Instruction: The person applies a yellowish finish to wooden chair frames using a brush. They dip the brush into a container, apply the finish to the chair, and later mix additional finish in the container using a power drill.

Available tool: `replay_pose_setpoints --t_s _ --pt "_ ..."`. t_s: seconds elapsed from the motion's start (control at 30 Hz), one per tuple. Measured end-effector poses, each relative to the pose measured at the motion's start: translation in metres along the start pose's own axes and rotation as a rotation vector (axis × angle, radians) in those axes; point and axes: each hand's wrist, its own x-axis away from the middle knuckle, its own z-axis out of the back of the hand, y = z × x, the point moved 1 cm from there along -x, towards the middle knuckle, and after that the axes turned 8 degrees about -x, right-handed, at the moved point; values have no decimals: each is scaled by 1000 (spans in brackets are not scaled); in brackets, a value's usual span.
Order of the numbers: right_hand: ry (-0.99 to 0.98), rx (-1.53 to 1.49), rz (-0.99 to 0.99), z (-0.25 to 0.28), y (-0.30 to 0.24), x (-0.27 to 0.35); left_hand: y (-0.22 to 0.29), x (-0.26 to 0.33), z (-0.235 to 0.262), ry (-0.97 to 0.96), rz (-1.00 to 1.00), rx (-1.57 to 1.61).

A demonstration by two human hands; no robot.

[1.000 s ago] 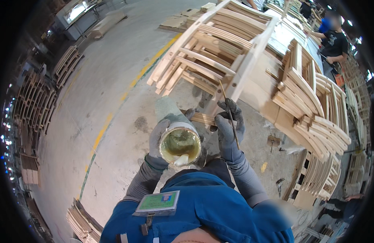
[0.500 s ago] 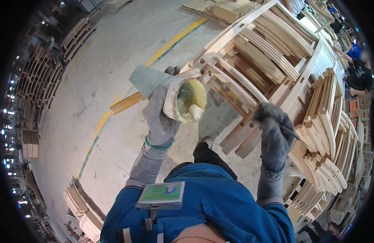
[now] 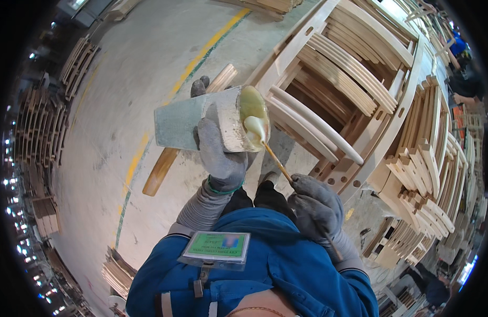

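My left hand (image 3: pixel 220 140), in a grey glove, is closed around a tapered grey cup (image 3: pixel 178 122) with a pale, crusted rim. The cup is tipped so its mouth faces right, and creamy white glue (image 3: pixel 254 126) shows inside. A wooden bar (image 3: pixel 160 171) runs behind the cup, sticking out above and below the left hand; how it is held is hidden. My right hand (image 3: pixel 318 206), gloved too, grips a thin stick (image 3: pixel 276 158). The stick's far tip is in the glue at the cup's mouth, and its other end passes back beneath the right hand.
On the right stands a wooden frame (image 3: pixel 386 124) stacked with curved slats (image 3: pixel 354 68). More curved wooden parts (image 3: pixel 426 158) are piled beyond it. Wood stacks (image 3: pixel 40 132) line the far left, past a yellow floor line (image 3: pixel 209 50). A co-worker (image 3: pixel 465 82) is at the right edge.
My right hand has moved left and down from beside the wooden frame, bringing the stick into the cup. My left hand has tilted the cup further sideways, and the wooden bar has swung steeper.
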Motion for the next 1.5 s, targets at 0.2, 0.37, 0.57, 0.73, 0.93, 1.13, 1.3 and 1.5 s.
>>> replay_pose_setpoints --t_s 0.2,0.37,0.57,0.73,0.93,1.13,1.3,1.5 --pt "410 -121 -198 -31 25 -23 -8 -44 26 -357 76 95" --pt "610 -270 -257 -73 31 -32 -13 -72 42 -385 242 287" --pt "646 -194 -360 -71 49 -57 -22 -99 72 -156 218 58" --pt "363 154 -470 -51 74 -112 -26 -122 114 -100 209 -102" --pt "-132 619 -588 -52 113 -152 -25 -141 151 -98 247 -165" --pt "-292 667 -689 -64 135 -169 -27 -148 164 33 278 -124" --pt "-410 795 -537 -69 119 -162 -36 -156 195 -159 60 -434" --pt "-390 733 -347 -69 126 -152 -35 -159 190 -15 231 -66"
